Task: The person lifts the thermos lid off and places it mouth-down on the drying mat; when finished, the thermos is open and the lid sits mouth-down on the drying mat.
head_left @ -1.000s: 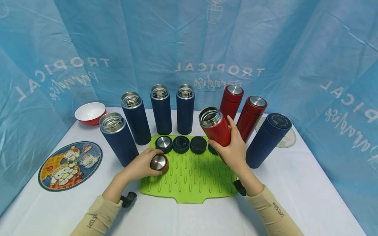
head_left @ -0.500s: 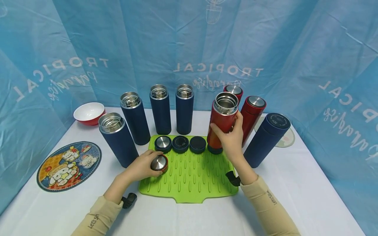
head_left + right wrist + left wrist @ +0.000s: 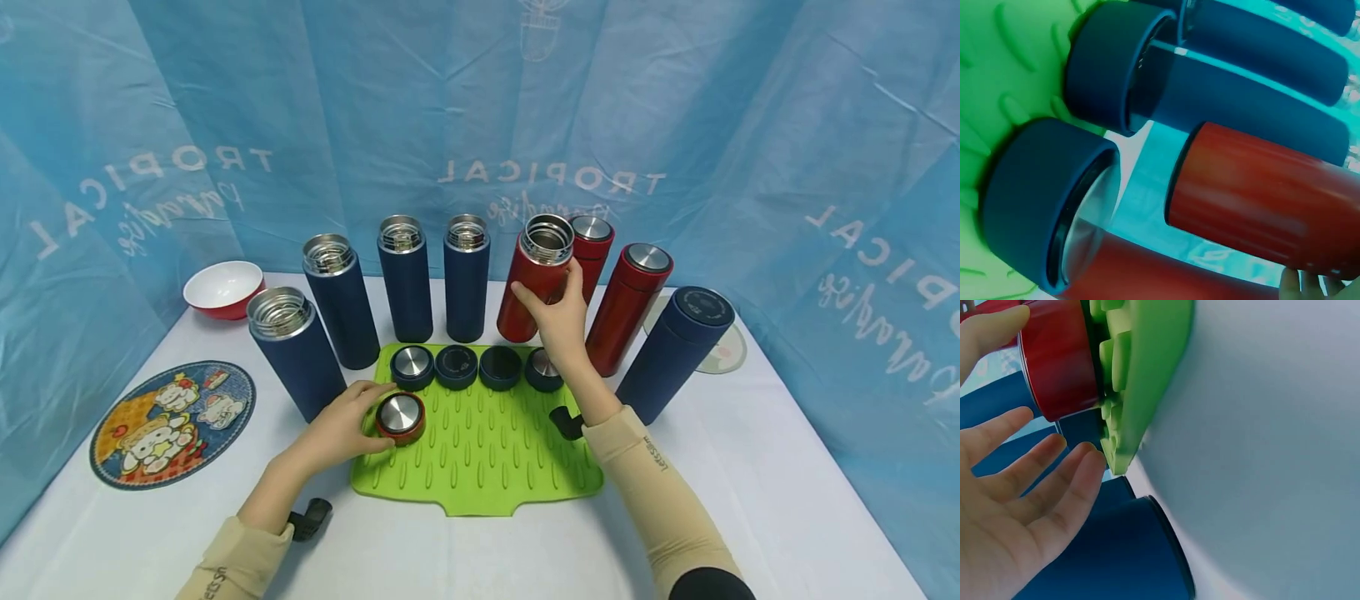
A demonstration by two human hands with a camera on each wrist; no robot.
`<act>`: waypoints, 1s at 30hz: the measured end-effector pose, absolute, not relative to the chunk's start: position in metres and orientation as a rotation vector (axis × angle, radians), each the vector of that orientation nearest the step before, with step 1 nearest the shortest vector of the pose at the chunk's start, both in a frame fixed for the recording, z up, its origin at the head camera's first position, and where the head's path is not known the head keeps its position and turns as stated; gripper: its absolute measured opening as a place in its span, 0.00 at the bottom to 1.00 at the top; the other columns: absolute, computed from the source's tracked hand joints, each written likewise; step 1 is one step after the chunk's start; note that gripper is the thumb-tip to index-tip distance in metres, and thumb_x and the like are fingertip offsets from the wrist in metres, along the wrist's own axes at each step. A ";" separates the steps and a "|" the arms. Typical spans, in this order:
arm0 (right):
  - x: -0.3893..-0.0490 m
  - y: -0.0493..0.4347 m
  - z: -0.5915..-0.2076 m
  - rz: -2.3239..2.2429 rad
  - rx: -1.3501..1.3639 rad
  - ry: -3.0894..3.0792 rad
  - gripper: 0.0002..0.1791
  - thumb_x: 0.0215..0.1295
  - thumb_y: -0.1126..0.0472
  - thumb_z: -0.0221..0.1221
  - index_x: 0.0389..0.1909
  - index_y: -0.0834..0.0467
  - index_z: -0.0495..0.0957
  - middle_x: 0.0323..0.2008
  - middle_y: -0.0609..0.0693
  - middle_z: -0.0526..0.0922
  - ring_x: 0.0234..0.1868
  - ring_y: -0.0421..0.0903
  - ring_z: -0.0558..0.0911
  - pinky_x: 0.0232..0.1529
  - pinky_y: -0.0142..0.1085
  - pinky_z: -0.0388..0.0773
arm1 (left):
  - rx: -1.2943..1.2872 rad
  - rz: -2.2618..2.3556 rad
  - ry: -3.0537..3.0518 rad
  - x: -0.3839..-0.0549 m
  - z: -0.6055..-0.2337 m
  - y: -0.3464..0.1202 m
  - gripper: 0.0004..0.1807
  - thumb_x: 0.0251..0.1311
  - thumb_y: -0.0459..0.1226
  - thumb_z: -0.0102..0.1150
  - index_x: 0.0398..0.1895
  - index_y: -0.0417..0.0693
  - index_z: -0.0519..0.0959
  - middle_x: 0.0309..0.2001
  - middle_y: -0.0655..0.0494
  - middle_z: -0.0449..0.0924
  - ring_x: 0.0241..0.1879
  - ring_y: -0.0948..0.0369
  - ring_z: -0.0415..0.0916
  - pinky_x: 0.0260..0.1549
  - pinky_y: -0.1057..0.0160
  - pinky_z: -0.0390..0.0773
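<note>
Red flask [image 3: 531, 271], lidless; I saw it just behind the green mat [image 3: 480, 467], right hand [image 3: 558, 321] fingers curled round its body, probably leaving the mouth clear. Left hand [image 3: 343, 421] fingers spread wide beside the red lid [image 3: 400, 417], set on the mat's left half, seemingly for reach.

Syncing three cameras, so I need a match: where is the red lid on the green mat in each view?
Head: red lid left of center, below mid-height, beside the left hand.
Left wrist: red lid, upper left.
Right wrist: not in it.
Shared landmark: green mat, visible in all three.
</note>
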State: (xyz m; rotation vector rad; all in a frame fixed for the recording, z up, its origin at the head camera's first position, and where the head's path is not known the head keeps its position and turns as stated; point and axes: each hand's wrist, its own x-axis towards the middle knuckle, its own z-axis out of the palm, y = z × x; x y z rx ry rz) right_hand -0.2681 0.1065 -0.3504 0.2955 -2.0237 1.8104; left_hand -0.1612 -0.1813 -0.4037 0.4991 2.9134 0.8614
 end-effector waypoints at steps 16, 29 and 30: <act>-0.308 0.094 -0.369 1.622 0.093 -2.294 0.45 0.57 0.53 0.63 0.70 0.55 0.48 0.63 0.55 0.63 0.63 0.50 0.65 0.59 0.49 0.65 | 0.309 0.795 2.896 -0.146 -0.407 -0.190 0.38 0.47 0.40 0.69 0.60 0.34 0.66 0.51 0.36 0.69 0.42 0.50 0.72 0.41 0.50 0.75; -0.321 0.088 -0.375 1.669 0.070 -2.296 0.45 0.60 0.56 0.61 0.71 0.53 0.42 0.67 0.54 0.57 0.66 0.50 0.60 0.63 0.50 0.59 | 0.296 0.789 2.868 -0.150 -0.411 -0.190 0.36 0.48 0.40 0.67 0.60 0.33 0.67 0.50 0.36 0.70 0.48 0.45 0.71 0.46 0.45 0.72; -0.321 0.088 -0.375 1.667 0.063 -2.300 0.46 0.60 0.56 0.60 0.71 0.53 0.42 0.67 0.54 0.57 0.67 0.50 0.60 0.63 0.50 0.58 | 0.294 0.791 2.864 -0.150 -0.411 -0.190 0.36 0.49 0.40 0.67 0.60 0.33 0.66 0.50 0.36 0.70 0.48 0.45 0.71 0.47 0.45 0.72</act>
